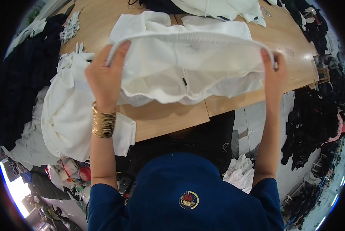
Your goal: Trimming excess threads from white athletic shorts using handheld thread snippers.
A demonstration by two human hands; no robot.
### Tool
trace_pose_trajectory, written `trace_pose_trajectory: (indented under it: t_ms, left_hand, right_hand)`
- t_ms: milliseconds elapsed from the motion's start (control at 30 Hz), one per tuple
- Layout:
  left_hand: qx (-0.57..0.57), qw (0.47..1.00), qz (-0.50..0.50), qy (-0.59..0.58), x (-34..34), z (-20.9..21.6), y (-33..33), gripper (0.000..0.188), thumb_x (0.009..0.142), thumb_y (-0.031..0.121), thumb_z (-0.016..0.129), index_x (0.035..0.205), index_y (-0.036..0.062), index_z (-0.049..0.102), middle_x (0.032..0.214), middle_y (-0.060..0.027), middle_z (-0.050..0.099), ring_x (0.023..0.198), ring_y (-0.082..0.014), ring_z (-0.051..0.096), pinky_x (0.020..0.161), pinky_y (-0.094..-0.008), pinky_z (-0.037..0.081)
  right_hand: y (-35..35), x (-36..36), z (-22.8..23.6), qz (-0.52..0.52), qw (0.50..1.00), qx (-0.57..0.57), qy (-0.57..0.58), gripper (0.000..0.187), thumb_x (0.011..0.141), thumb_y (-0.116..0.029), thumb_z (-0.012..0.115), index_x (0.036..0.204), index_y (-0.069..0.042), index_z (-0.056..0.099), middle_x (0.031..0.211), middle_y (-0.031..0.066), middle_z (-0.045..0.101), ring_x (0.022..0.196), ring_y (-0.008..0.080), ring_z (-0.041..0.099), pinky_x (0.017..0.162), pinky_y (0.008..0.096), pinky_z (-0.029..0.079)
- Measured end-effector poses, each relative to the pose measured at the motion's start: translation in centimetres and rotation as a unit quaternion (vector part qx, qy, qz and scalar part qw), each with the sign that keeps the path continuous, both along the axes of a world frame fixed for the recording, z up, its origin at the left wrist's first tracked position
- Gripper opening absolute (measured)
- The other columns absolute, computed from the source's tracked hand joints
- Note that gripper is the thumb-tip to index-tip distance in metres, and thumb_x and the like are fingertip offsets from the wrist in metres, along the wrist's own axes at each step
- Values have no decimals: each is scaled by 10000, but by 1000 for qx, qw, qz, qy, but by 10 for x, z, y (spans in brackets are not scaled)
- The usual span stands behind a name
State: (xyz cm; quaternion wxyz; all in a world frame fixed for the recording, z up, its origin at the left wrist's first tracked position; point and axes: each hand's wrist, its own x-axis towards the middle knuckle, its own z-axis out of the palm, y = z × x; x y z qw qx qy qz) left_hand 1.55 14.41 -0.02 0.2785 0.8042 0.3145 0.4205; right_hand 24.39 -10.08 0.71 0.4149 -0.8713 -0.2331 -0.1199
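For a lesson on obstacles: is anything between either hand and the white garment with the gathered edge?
Nothing visible is: the left hand and right hand grip the gathered edge of the white garment at opposite ends.

Bright, glare (pixel 17 192) lower left, lamps (pixel 334 200) at right, blurred hands (pixel 104 79) (pixel 275 75), strong edge distortion

The white garment's (pixel 151 57) grey mark (pixel 194 47) (perhaps a label) is blurred.

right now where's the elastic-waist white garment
In the head view's upper centre, the white garment is held between left hand and right hand, over the wooden table.
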Motion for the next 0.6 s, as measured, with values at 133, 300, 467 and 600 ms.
trace_pose_trajectory:
  t_ms: [133, 300, 467, 600]
  left_hand:
    - [102, 989, 5, -108, 8, 44, 9, 171, 801, 172, 702, 840, 8, 676, 613, 73, 530, 567, -5, 392, 499, -157, 332]
    - [167, 959, 12, -230, 13, 75, 9, 172, 792, 161, 713, 861, 5, 691, 643, 62, 583, 563, 10, 428, 497, -134, 316]
    - [166, 967, 25, -191, -2, 68, 3, 144, 797, 141, 706, 869, 17, 694, 662, 68, 588, 552, 11, 407, 482, -131, 297]
    - [73, 968, -78, 227, -46, 1, 9, 254, 789, 275, 674, 926, 61, 667, 752, -104, 634, 623, -220, 596, 584, -302, 467]
  right_hand:
    - [6, -5, 45, -2, 994, 101, -46, 434, 810, -422, 651, 878, 0, 569, 778, 37, 547, 713, 113, 483, 654, 238, 399]
    - [6, -9, 68, 21, 975, 198, -95, 355, 867, -360, 599, 951, -18, 557, 845, 5, 541, 745, 65, 483, 633, 185, 362]
    - [-10, -13, 54, 45, 966, 201, -156, 275, 876, -273, 594, 999, -33, 542, 862, 7, 553, 717, 74, 526, 579, 190, 396]
    - [-36, -33, -4, 88, 987, -134, -3, 379, 664, -90, 723, 994, -30, 546, 803, 99, 584, 741, 201, 575, 670, 295, 462]
